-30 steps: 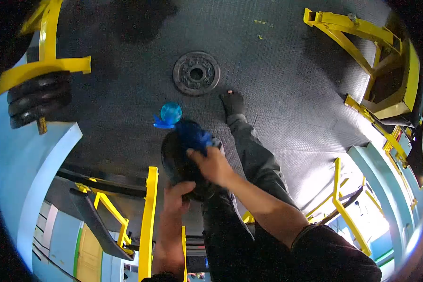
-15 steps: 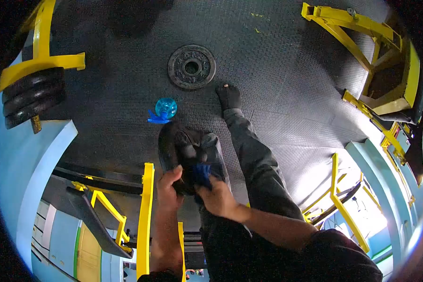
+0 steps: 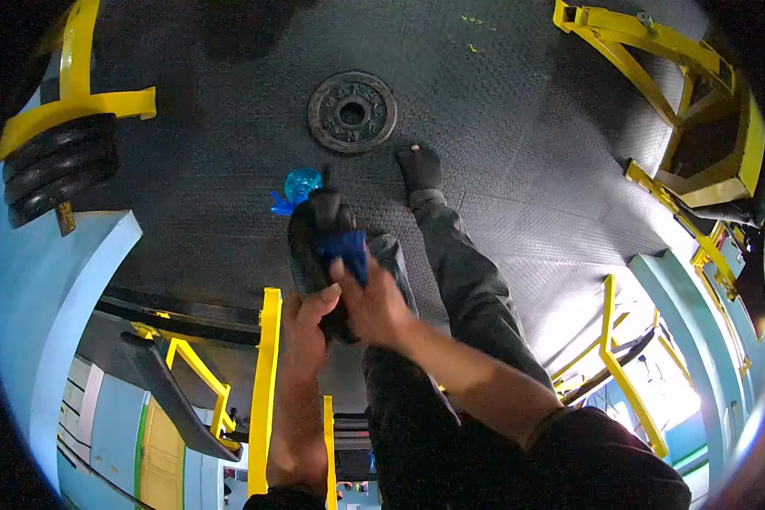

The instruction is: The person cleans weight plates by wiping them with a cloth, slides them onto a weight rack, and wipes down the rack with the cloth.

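Observation:
In the head view, my left hand [image 3: 310, 321] is wrapped round the near end of a thick, rounded black object [image 3: 304, 251] that looks like a weight plate, partly blurred. My right hand [image 3: 376, 304] presses a dark blue cloth [image 3: 343, 246] against its upper face, fingers closed on the fabric. Just beyond the object's far end is a translucent blue spray bottle [image 3: 303, 184] on the floor. A round black weight plate [image 3: 353, 111] lies flat farther off. My bent left leg shows beside the black object.
My right foot [image 3: 421, 167], in a dark sock, rests on the black rubber floor [image 3: 501, 170]. Yellow-framed gym equipment stands left [image 3: 85, 106] and right [image 3: 646, 38], with stacked plates [image 3: 64, 170] on the left. A yellow post [image 3: 266, 382] rises close to my left forearm.
My right hand and the blue cloth have moved up and left, toward the object's far end. My left hand has shifted slightly up, and the black object now partly overlaps the bottle.

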Motion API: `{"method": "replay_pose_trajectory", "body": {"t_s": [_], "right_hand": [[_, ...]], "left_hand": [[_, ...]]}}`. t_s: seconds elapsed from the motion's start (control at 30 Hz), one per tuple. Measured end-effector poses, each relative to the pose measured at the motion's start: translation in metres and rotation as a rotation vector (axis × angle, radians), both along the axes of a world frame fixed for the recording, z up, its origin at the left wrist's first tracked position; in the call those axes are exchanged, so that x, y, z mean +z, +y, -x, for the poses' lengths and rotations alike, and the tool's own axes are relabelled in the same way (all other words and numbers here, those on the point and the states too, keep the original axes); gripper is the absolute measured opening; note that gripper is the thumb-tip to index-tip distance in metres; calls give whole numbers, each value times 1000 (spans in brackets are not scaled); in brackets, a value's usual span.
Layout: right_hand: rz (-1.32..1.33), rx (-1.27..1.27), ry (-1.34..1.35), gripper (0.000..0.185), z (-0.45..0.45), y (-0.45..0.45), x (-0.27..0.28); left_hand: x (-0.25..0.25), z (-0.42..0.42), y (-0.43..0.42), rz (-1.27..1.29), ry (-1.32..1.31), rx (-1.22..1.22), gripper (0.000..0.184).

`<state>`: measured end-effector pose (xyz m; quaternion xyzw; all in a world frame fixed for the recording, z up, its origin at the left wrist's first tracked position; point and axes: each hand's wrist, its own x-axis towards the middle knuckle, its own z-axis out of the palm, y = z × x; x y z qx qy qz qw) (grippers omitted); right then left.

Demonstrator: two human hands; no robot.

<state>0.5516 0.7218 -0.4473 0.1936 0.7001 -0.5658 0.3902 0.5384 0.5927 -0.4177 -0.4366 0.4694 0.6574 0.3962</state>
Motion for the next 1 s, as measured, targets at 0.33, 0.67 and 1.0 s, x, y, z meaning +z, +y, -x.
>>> {"method": "replay_pose_trajectory", "body": {"t_s": [0.33,0.67,1.0], "right_hand": [[-146,657,-3,25,-55,20,-14],[-347,-322,7,28,37,57,-95],[-909,-269,455,58,67,23,-219]], "left_hand": [[-9,-6,-3,-38,-23,197,48],[-23,-21,-7,-119,-3,238,29],[-43,-50,-13,-49,91,144,16]]}}
